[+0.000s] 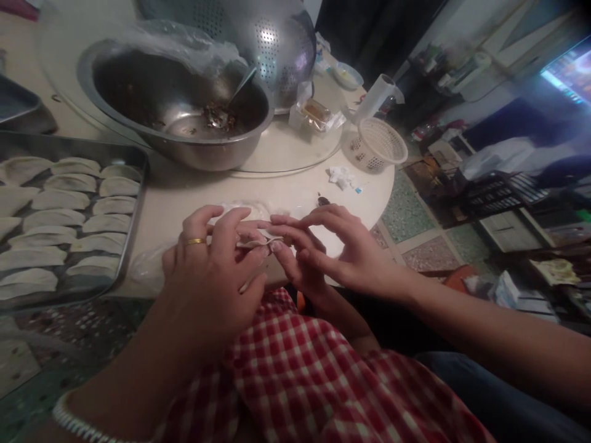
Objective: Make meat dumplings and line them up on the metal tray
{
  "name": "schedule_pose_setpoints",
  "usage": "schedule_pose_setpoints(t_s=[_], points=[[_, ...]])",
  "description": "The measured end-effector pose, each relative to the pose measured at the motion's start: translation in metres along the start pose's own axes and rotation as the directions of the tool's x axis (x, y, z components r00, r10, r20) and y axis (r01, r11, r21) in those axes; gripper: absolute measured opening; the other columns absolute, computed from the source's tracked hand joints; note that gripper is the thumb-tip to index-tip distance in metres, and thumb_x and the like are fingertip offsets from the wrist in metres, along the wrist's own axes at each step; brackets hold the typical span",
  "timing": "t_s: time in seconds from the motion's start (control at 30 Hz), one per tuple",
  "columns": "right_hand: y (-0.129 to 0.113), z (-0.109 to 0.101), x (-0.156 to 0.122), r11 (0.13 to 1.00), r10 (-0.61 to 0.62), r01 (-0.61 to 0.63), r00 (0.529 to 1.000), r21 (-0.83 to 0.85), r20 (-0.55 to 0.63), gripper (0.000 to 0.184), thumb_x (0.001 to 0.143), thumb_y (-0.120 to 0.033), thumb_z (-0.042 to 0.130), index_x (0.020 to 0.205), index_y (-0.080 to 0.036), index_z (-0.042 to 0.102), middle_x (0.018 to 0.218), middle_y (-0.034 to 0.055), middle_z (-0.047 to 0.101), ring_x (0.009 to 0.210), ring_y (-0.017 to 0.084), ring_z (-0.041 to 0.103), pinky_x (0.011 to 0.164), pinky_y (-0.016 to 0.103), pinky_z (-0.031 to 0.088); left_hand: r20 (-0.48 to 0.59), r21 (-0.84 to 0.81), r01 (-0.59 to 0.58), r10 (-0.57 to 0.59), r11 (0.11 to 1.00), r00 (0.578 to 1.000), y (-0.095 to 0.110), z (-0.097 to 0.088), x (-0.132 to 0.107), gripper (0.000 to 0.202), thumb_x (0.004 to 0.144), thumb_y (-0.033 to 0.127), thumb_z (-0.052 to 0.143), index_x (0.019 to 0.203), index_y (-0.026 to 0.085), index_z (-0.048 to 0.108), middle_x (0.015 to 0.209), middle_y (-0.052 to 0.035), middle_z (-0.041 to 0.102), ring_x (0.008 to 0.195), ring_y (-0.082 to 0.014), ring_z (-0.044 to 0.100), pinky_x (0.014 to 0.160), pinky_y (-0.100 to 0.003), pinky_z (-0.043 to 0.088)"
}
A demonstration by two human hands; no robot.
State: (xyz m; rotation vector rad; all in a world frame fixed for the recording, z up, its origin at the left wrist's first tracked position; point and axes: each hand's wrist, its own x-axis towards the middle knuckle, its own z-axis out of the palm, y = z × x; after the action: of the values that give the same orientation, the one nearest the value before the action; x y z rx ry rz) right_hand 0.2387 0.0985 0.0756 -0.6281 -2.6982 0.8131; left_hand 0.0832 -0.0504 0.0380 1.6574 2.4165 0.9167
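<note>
A folded dumpling (255,241) with a pale wrapper is pinched between the fingertips of another person, who sits in front of me in a red checked shirt (295,344). My left hand (212,264), with a gold ring and a white bracelet, arches over that person's left hand, fingers bent and spread. It partly hides the dumpling and the hand beneath. From the right, my right hand (351,246) reaches over the person's right hand (302,274). Its fingers are stretched out and apart, close to the dumpling. Whether my fingertips touch the wrapper is unclear.
Rows of dumplings lie in a metal tray (132,246) at left. A steel bowl (198,151) with a spoon and dark filling stands behind the hands. A colander (286,37), a plastic basket (378,144) and a crumpled tissue (340,177) are farther back on the round table (170,194).
</note>
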Motion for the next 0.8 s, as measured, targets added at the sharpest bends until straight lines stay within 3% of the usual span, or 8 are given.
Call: schedule_pose_setpoints(t_s=[0.13,0.37,0.6,0.73,0.8], points=[[-0.004,-0.005,0.004,0.998,0.043,-0.041,0.999,-0.044,0.024,0.024,0.083,-0.028,0.068,0.106,-0.021,0.066,0.107,0.0073,0.068,0.107,0.025,0.058,0.096,0.045,0.041,-0.007,0.012,0.016,-0.016,1.0,1.0,-0.004,0.004,-0.001,0.057,0.078,0.029,0.062,0.132,0.03,0.042,0.141,-0.0159,0.042,0.131,-0.0396,0.045,0.098,-0.059,0.045],[-0.012,-0.008,0.01,0.996,0.063,-0.062,0.998,-0.061,0.018,0.019,0.083,-0.031,0.07,0.098,-0.021,0.067,0.104,0.007,0.067,0.104,0.025,0.059,0.095,0.044,0.04,0.018,0.02,0.078,-0.078,0.997,0.997,-0.003,0.003,0.0,0.063,0.076,0.034,0.061,0.135,0.025,0.043,0.142,-0.0204,0.04,0.122,-0.0464,0.051,0.095,-0.068,0.043],[-0.019,-0.007,0.013,0.985,0.048,-0.039,0.998,-0.168,0.048,0.025,0.085,-0.043,0.068,0.105,-0.028,0.07,0.109,0.0055,0.066,0.108,0.026,0.057,0.098,0.048,0.032,-0.002,-0.004,0.044,-0.044,0.999,0.999,-0.015,0.005,0.004,0.061,0.073,0.035,0.065,0.131,0.027,0.047,0.139,-0.0174,0.039,0.127,-0.0438,0.048,0.098,-0.063,0.046],[-0.023,-0.006,0.016,0.973,0.012,0.012,0.995,-0.229,0.103,0.029,0.084,-0.039,0.067,0.109,-0.025,0.067,0.117,0.0077,0.064,0.113,0.028,0.055,0.098,0.05,0.031,-0.032,0.109,0.1,-0.097,0.989,0.995,-0.002,-0.005,0.002,0.053,0.073,0.033,0.065,0.124,0.025,0.053,0.141,-0.0187,0.04,0.128,-0.0483,0.044,0.099,-0.071,0.039],[-0.024,-0.004,0.018,0.969,0.0,0.029,0.993,-0.244,0.119,0.029,0.081,-0.036,0.068,0.108,-0.024,0.066,0.12,0.0083,0.063,0.114,0.029,0.055,0.098,0.05,0.031,-0.045,0.151,0.07,-0.064,0.986,0.997,0.006,-0.012,-0.003,0.043,0.076,0.033,0.062,0.117,0.024,0.056,0.135,-0.0181,0.048,0.123,-0.046,0.048,0.096,-0.069,0.041]])
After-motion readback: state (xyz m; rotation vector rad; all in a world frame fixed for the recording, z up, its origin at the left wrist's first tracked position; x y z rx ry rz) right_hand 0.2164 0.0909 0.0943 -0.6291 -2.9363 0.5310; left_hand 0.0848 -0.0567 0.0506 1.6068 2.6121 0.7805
